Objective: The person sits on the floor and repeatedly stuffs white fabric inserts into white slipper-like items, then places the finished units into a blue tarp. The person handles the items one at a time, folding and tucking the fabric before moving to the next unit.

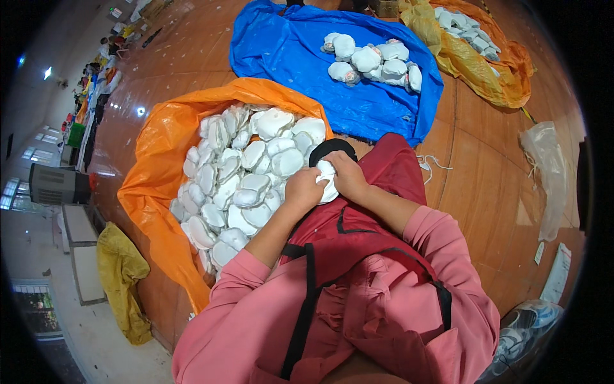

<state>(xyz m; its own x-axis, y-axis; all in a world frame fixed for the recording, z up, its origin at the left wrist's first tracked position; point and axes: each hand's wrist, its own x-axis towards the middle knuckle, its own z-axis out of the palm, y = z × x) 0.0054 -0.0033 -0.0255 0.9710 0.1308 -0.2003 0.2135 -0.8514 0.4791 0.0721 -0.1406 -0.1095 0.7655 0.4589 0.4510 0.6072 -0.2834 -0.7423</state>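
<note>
In front of my lap, both hands grip one white, rounded, padded cloth piece [327, 182]. My left hand [305, 188] holds its left side with bent fingers. On the opposite side my right hand [348, 177] has its fingers closed over the upper edge. Just beyond the hands lies a dark, curved object [333, 148], partly covered by the right hand; its kind cannot be made out. To the left, a large heap of similar white pieces [242, 185] fills an opened orange sheet [160, 137], close by my left forearm.
Farther off, a blue sheet [275, 57] bears bundles of white pieces [366, 59]. At the far right a yellow-orange sack [473, 70] holds more. Clear plastic [547, 166] and white cord [435, 165] lie on the tiled floor. A crumpled yellow sack [121, 275] sits left.
</note>
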